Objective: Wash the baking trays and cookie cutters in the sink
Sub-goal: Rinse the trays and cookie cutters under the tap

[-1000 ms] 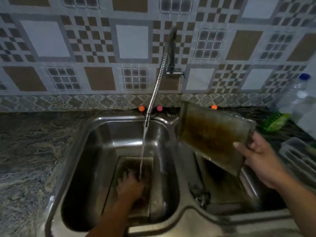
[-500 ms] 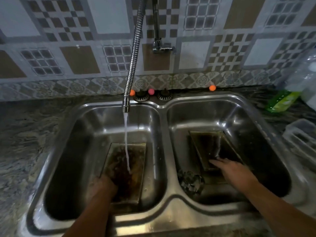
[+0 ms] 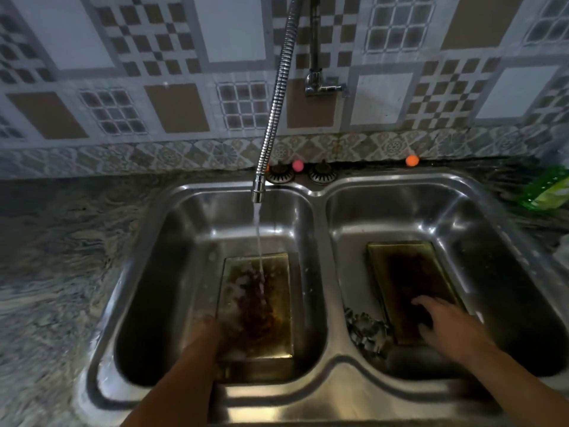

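A steel double sink [image 3: 320,377] is set into a dark mottled desk [image 3: 55,272], with patterned tiles on the wall behind it. In the left basin a stained baking tray [image 3: 271,306] lies flat on the bottom, and water [image 3: 258,235] from the flexible tap hose [image 3: 277,97] falls onto its far half and splashes. The left hand [image 3: 204,331] is at the tray's near left corner, touching its edge; splashing and blur hide the fingers, so whether it grips the tray or only rests there cannot be told. In the right basin a second, darker tray [image 3: 400,272] lies flat, angled slightly with its far end toward the left. The right hand [image 3: 446,325] lies on this tray's near end with fingers spread and fairly straight, pressing on the surface rather than curling round it. Just left of that hand, beside the tray's near left corner, a small heap of metal cookie cutters [image 3: 368,331] sits on the basin floor, not touched by either hand. Two drain strainers [image 3: 321,174] rest on the sink's far rim near the hose, and a green packet [image 3: 548,192] lies on the desk at the far right.
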